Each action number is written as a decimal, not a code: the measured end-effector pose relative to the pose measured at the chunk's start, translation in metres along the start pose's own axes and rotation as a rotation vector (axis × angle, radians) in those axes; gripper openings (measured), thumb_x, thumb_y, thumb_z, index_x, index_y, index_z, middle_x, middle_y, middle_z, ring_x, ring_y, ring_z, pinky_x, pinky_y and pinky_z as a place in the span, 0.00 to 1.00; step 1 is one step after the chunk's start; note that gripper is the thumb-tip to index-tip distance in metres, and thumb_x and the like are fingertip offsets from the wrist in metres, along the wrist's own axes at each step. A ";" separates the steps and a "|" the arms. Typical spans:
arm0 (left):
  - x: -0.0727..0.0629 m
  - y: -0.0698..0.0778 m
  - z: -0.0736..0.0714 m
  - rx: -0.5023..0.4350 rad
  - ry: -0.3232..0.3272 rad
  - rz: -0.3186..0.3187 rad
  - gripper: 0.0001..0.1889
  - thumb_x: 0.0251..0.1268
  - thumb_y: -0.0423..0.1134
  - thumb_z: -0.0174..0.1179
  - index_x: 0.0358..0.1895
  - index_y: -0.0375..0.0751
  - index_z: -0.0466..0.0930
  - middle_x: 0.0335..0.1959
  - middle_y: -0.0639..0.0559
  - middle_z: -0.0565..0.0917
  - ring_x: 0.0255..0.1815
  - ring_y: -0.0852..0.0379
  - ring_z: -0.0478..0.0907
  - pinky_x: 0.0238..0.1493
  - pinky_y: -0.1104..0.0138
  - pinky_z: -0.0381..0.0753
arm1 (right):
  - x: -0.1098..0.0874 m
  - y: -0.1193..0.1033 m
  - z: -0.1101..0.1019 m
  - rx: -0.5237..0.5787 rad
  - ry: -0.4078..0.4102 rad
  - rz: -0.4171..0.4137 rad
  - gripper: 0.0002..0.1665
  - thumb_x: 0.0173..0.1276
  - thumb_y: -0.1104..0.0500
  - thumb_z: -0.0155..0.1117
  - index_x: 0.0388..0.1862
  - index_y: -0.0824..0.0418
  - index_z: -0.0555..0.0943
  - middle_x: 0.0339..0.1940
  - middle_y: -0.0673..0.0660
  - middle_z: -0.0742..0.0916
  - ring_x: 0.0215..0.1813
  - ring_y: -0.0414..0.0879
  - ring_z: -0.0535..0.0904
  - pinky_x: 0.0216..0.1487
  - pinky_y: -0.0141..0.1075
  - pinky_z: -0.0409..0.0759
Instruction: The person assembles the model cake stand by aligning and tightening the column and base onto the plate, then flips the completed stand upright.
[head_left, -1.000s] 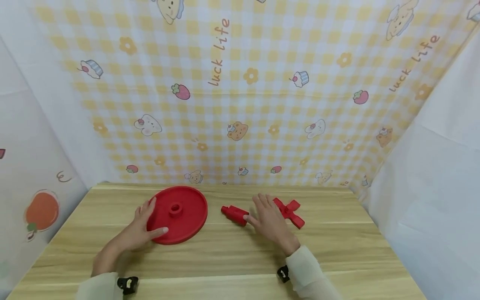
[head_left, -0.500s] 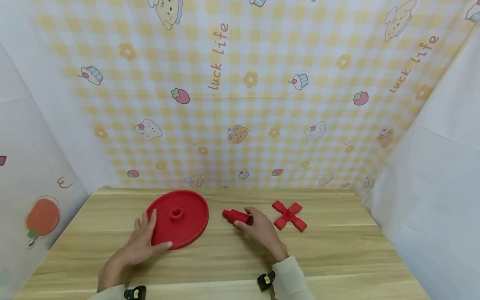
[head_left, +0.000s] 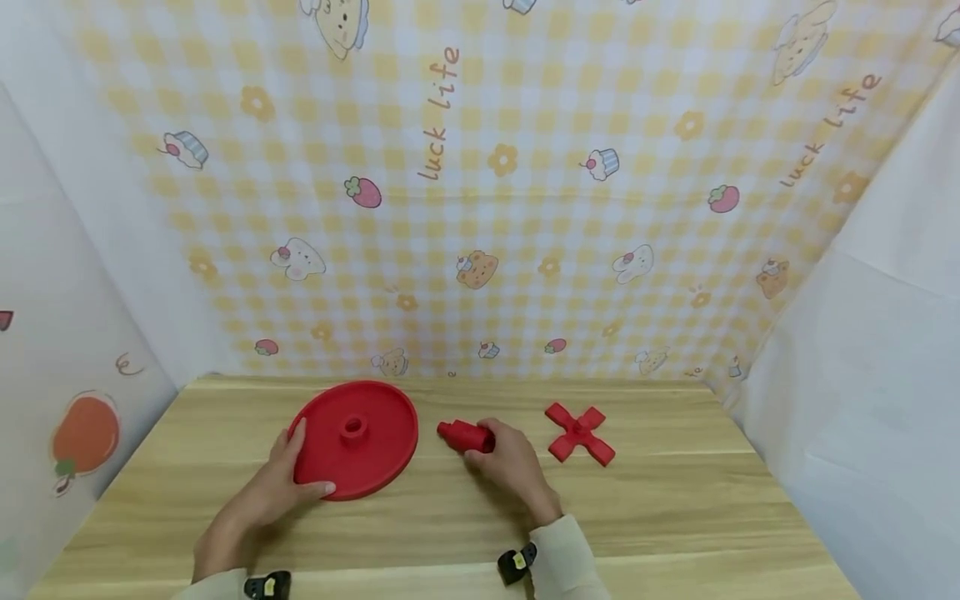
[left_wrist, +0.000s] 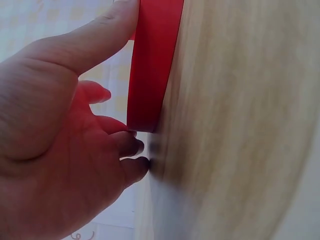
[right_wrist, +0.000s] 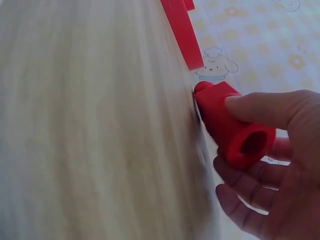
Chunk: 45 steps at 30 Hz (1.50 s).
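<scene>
A round red base (head_left: 378, 454) with a raised rim and a hollow socket in its middle lies flat on the table. My left hand (head_left: 273, 487) holds its near-left rim, thumb at the front edge and fingers at the left. In the left wrist view the thumb lies against the red rim (left_wrist: 152, 70), with fingertips low beside it. My right hand (head_left: 513, 467) grips a short red post (head_left: 457, 434) between thumb and fingers. The right wrist view shows this post (right_wrist: 220, 112) with its hollow end towards the palm and its narrow tip close to the tabletop.
A red four-armed cross piece (head_left: 580, 433) with a small peg in its centre lies right of the right hand. The wooden table (head_left: 420, 533) meets a yellow checked cloth (head_left: 510, 225) at the back. White cloth hangs on both sides.
My right hand has moved left from beside the cross piece and taken hold of the post, which has shifted slightly left. My left hand stays at the base's rim.
</scene>
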<state>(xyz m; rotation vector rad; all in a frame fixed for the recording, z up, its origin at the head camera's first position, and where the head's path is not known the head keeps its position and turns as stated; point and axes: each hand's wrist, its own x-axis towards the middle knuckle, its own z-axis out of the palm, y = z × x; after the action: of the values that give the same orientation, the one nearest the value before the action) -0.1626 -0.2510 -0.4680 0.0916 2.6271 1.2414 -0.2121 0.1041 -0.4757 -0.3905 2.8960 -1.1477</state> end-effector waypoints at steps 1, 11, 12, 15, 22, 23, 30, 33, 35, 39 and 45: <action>0.000 0.001 -0.001 0.002 -0.002 -0.001 0.63 0.58 0.50 0.71 0.78 0.30 0.28 0.75 0.22 0.35 0.70 0.22 0.50 0.64 0.35 0.68 | 0.000 -0.002 0.001 0.010 0.007 0.000 0.26 0.61 0.54 0.74 0.57 0.61 0.80 0.46 0.56 0.86 0.40 0.45 0.78 0.40 0.37 0.78; 0.003 0.005 0.001 -0.052 0.001 -0.001 0.66 0.57 0.49 0.72 0.74 0.23 0.22 0.75 0.24 0.36 0.72 0.25 0.45 0.68 0.35 0.61 | 0.002 -0.019 0.005 0.122 0.014 -0.020 0.24 0.62 0.55 0.74 0.55 0.61 0.80 0.45 0.55 0.85 0.41 0.44 0.77 0.40 0.34 0.80; 0.003 0.006 0.003 -0.043 -0.003 -0.009 0.67 0.57 0.50 0.72 0.74 0.22 0.22 0.75 0.24 0.35 0.72 0.25 0.45 0.68 0.35 0.61 | 0.003 -0.021 0.005 0.130 0.012 -0.029 0.24 0.62 0.55 0.74 0.54 0.60 0.80 0.44 0.55 0.85 0.40 0.44 0.77 0.40 0.33 0.79; 0.004 0.009 0.008 -0.002 -0.016 -0.023 0.67 0.57 0.52 0.72 0.73 0.19 0.23 0.75 0.23 0.34 0.72 0.23 0.45 0.68 0.35 0.61 | 0.003 -0.028 0.004 0.165 0.017 -0.049 0.23 0.61 0.55 0.74 0.53 0.60 0.80 0.42 0.54 0.84 0.38 0.43 0.77 0.37 0.30 0.79; 0.007 0.031 0.018 0.166 0.026 0.014 0.67 0.51 0.54 0.75 0.73 0.16 0.33 0.70 0.17 0.49 0.67 0.22 0.57 0.59 0.37 0.73 | 0.007 -0.040 -0.007 0.277 0.057 -0.090 0.23 0.61 0.57 0.73 0.54 0.61 0.79 0.41 0.56 0.85 0.38 0.44 0.80 0.33 0.30 0.80; 0.008 0.034 0.019 0.196 0.035 0.017 0.67 0.49 0.54 0.76 0.73 0.15 0.35 0.68 0.17 0.52 0.65 0.22 0.60 0.57 0.38 0.75 | 0.007 -0.041 -0.008 0.291 0.058 -0.090 0.23 0.61 0.56 0.73 0.54 0.61 0.79 0.42 0.56 0.85 0.38 0.44 0.80 0.33 0.31 0.80; 0.010 0.050 0.028 0.349 0.052 -0.017 0.66 0.45 0.60 0.75 0.69 0.10 0.47 0.61 0.19 0.62 0.62 0.25 0.62 0.63 0.33 0.63 | 0.005 -0.047 -0.008 0.364 0.063 -0.054 0.23 0.61 0.56 0.73 0.54 0.59 0.79 0.43 0.55 0.85 0.40 0.45 0.79 0.34 0.31 0.82; 0.012 0.055 0.031 0.402 0.036 -0.026 0.64 0.47 0.63 0.73 0.68 0.09 0.50 0.60 0.20 0.65 0.62 0.27 0.63 0.66 0.33 0.58 | 0.005 -0.048 -0.008 0.380 0.057 -0.051 0.22 0.61 0.56 0.74 0.54 0.58 0.80 0.43 0.55 0.84 0.41 0.45 0.79 0.33 0.30 0.82; 0.014 0.058 0.031 0.437 0.044 -0.022 0.60 0.50 0.63 0.71 0.67 0.10 0.55 0.58 0.22 0.68 0.58 0.29 0.69 0.63 0.35 0.65 | 0.006 -0.048 -0.008 0.390 0.064 -0.054 0.23 0.61 0.56 0.73 0.54 0.58 0.80 0.43 0.55 0.85 0.41 0.46 0.79 0.33 0.30 0.82; 0.016 0.058 0.032 0.473 0.179 0.000 0.43 0.57 0.52 0.72 0.63 0.18 0.68 0.49 0.28 0.75 0.47 0.35 0.75 0.47 0.43 0.77 | 0.006 -0.048 -0.008 0.383 0.076 -0.057 0.23 0.62 0.56 0.74 0.55 0.59 0.80 0.44 0.55 0.85 0.41 0.47 0.80 0.33 0.30 0.82; 0.014 0.046 0.031 0.325 0.282 0.043 0.43 0.55 0.44 0.74 0.68 0.24 0.64 0.51 0.27 0.73 0.50 0.35 0.71 0.42 0.46 0.78 | 0.006 -0.048 0.000 0.378 0.074 -0.056 0.24 0.61 0.55 0.75 0.56 0.58 0.80 0.44 0.55 0.85 0.40 0.45 0.79 0.33 0.29 0.83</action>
<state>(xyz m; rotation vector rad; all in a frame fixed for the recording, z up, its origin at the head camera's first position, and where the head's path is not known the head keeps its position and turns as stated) -0.1713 -0.1960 -0.4549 0.0298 3.0677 0.8828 -0.2071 0.0692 -0.4424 -0.4264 2.6505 -1.7068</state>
